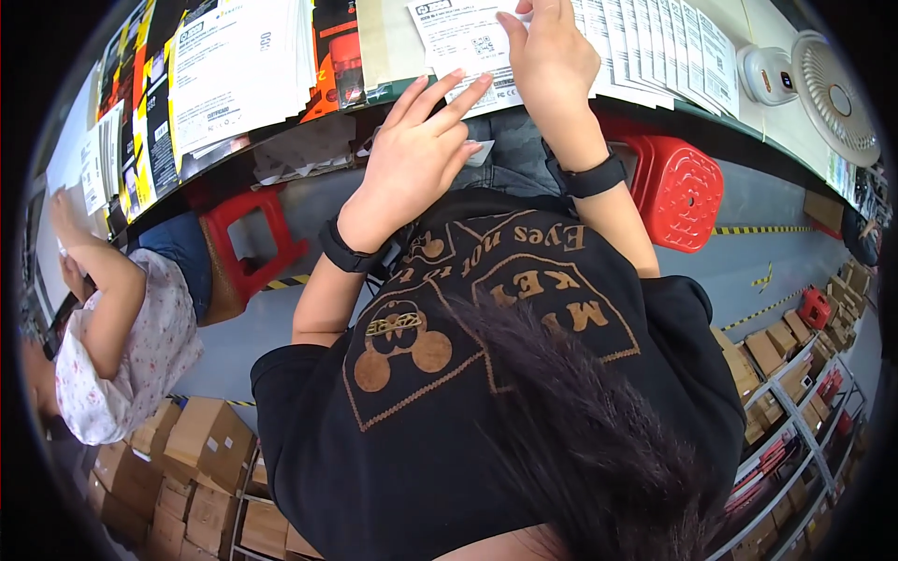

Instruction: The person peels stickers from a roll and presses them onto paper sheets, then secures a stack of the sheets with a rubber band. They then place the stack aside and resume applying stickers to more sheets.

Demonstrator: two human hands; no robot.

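Left hand: the left hand [416, 154] lay spread, fingers long and slightly apart, with its fingertips [477, 82] pressed on the lower edge of a white printed label sheet [458, 42]; it gripped nothing, only pinned the sheet down.
Right hand: the right hand [547, 56] rested on the same sheet, fingers curled toward its right side; whether it pinched the paper or merely pressed on it could not be told.
Label sheet: it lay flat at the near edge of the desk [402, 89], right in front of the person, between both hands.
Wrists: 1 black band [348, 251] sat on the left wrist and 1 black watch [589, 178] on the right.
Stack of sheets: more white printed sheets [655, 47] were fanned out along the desk edge, just beside the right hand.
Left part of the desk: other white sheets [234, 65] lay over black and orange packets [332, 56].
Fan: a small white fan [832, 93] stood at the right end of the desk.
Stools: 1 red stool [678, 187] stood under the desk edge to the right, another red stool [253, 238] to the left.
Co-worker: another person in a flowered top [131, 355] sat at the left, well apart from both hands.
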